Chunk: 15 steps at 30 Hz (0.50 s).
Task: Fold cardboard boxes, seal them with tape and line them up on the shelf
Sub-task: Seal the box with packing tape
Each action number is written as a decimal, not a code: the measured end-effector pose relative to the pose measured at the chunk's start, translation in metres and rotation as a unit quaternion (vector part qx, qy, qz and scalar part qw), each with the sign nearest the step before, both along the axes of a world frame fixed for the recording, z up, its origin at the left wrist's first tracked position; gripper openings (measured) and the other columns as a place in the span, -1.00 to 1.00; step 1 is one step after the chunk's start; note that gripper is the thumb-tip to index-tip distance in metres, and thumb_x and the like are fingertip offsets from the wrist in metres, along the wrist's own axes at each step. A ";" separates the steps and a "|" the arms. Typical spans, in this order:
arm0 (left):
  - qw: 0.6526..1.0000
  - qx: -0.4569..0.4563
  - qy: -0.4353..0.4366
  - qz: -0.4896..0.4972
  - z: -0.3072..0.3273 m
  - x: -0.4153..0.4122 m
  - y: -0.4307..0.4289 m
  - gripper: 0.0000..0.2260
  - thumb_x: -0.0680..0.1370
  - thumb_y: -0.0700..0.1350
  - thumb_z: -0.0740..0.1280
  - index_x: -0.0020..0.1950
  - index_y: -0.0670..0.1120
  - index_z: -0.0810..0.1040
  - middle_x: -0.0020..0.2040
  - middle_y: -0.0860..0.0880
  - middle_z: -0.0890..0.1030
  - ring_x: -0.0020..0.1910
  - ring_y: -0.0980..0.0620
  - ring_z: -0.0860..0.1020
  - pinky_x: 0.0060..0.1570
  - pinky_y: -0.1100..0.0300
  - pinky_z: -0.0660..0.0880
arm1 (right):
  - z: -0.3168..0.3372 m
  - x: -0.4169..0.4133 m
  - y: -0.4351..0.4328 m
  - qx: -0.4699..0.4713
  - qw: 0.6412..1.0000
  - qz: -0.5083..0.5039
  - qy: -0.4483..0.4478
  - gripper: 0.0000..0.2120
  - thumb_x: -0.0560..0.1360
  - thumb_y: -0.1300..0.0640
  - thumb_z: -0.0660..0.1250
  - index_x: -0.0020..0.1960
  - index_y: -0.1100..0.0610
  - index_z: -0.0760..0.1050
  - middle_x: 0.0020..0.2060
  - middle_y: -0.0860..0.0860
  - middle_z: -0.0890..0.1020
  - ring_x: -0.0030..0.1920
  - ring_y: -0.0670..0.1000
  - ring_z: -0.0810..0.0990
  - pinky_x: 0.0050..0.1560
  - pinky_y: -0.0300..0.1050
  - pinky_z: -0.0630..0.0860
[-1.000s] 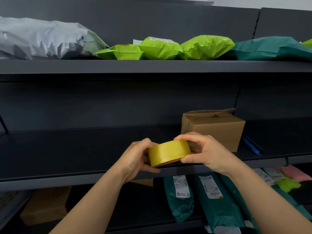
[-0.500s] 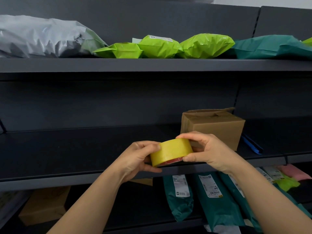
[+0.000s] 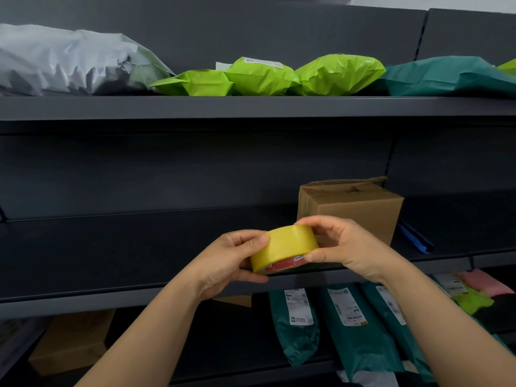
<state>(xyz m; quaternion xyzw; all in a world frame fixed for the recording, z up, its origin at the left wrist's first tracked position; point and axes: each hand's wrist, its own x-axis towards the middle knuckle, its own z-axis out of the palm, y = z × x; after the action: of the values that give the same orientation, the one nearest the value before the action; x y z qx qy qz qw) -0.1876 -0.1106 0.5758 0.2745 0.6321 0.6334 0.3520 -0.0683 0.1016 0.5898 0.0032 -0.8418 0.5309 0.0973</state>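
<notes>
1. A person holds a yellow tape roll at a tilt in front of the middle shelf
2. The left hand curls round its left side, and the right hand pinches the right side (fingers on top, thumb at the rim)
3. A cardboard box sits on that shelf just behind the hands, with its top flaps not lying flat

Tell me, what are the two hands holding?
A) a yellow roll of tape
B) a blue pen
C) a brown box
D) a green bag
A: the left hand and the right hand both grip the yellow roll of tape; the cardboard box sits behind it on the shelf.
</notes>
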 end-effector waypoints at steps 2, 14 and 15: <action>1.000 0.002 0.007 -0.018 0.002 -0.001 -0.001 -0.64 0.46 0.00 0.38 0.24 -0.05 0.60 0.26 -0.13 0.57 0.17 -0.14 0.61 0.09 -0.13 0.59 | 0.001 0.000 0.001 -0.009 1.000 0.007 -0.010 -0.54 0.37 0.32 0.49 0.18 -0.04 0.54 0.15 -0.09 0.60 0.17 -0.18 0.55 0.10 -0.27 0.52; 0.999 0.000 -0.008 0.041 0.001 0.000 0.004 -0.64 0.30 0.01 0.52 0.04 -0.11 0.70 0.16 -0.12 0.63 0.17 -0.13 0.59 -0.02 -0.09 0.62 | -0.002 -0.002 -0.006 0.004 1.000 0.010 0.018 -0.50 0.30 0.40 0.53 0.11 -0.03 0.58 0.13 -0.05 0.61 0.18 -0.07 0.57 0.21 -0.14 0.52; 0.999 -0.005 -0.002 0.042 0.002 0.000 0.004 -0.63 0.30 0.02 0.52 0.03 -0.11 0.71 0.15 -0.12 0.64 0.16 -0.13 0.60 -0.03 -0.08 0.63 | -0.002 -0.002 -0.007 0.012 1.000 0.007 0.023 -0.50 0.29 0.39 0.54 0.10 -0.04 0.58 0.12 -0.07 0.61 0.17 -0.07 0.57 0.21 -0.14 0.52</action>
<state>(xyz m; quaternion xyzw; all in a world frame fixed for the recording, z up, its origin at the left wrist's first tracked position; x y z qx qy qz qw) -0.1874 -0.1062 0.5774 0.2444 0.6455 0.6453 0.3276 -0.0700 0.0942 0.5879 0.0230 -0.8457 0.5211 0.1129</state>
